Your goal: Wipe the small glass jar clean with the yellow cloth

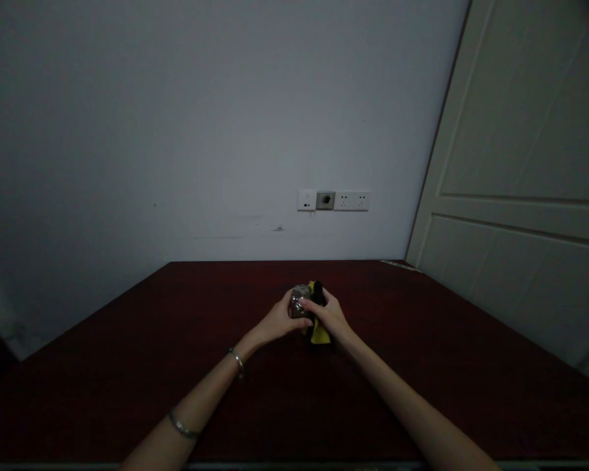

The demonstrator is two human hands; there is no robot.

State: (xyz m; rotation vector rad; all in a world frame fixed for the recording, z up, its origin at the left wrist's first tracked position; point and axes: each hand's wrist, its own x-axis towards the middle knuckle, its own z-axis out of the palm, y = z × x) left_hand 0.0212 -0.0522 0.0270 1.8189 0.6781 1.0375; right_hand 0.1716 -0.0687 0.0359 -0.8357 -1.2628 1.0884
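Note:
My left hand (277, 320) is wrapped round a small, clear, shiny glass (300, 294), whose exact shape is partly covered by fingers. Against its right side is a yellow and black cloth (321, 335), bunched up and hanging down a little. My right hand (336, 318) grips this cloth, with its thumb reaching over to the front of the glass. Both hands are close together above the middle of the dark red table (216, 412). The fingers behind the glass and cloth are hidden.
A pale wall (235, 131) rises behind the table, carrying a row of sockets (352, 201). On the right stands a light panelled door (520, 157). A thin flat strip (401, 265) lies at the table's far right corner. The room is dim.

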